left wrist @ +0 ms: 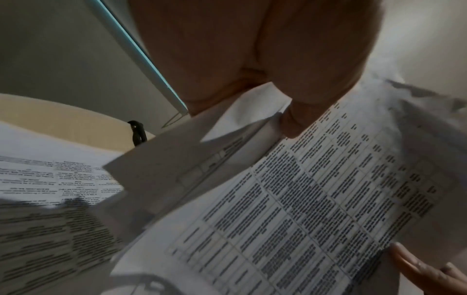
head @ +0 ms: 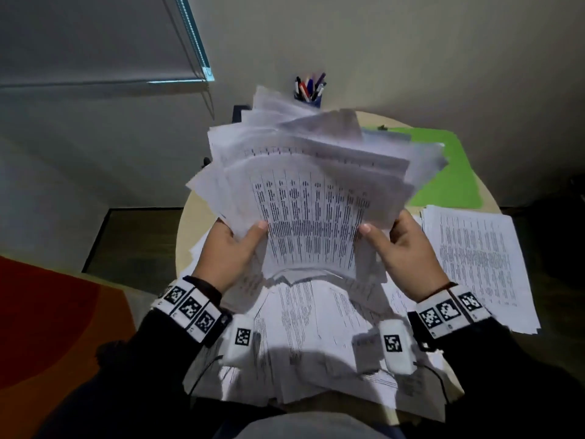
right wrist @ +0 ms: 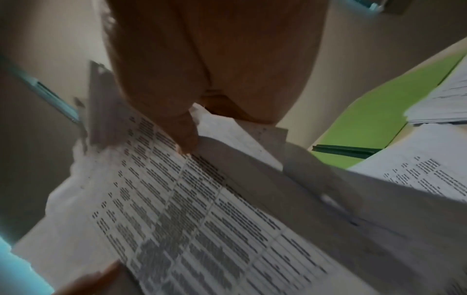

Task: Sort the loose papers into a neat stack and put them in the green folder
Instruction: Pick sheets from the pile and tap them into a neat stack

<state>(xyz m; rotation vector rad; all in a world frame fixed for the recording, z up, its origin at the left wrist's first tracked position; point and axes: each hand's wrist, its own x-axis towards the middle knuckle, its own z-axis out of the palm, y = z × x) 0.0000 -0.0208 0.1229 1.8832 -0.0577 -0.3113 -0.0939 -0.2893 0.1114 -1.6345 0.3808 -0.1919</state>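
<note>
Both hands hold up a thick, uneven bundle of printed papers (head: 313,198) above the round table (head: 186,223). My left hand (head: 231,245) grips its lower left edge, thumb on the top sheet. My right hand (head: 402,245) grips the lower right edge the same way. The sheets fan out unevenly at the top. In the left wrist view the thumb (left wrist: 295,119) presses on the tabled sheet (left wrist: 303,199); in the right wrist view the thumb (right wrist: 184,131) does likewise on the sheet (right wrist: 202,219). The green folder (head: 456,185) lies open at the back right, partly hidden by the bundle.
More loose sheets (head: 304,337) cover the table under my wrists. A separate pile of papers (head: 478,264) lies at the right, overlapping the folder's near edge. A blue cup of pens (head: 308,90) stands at the back. A black clip (left wrist: 136,131) sits on the table.
</note>
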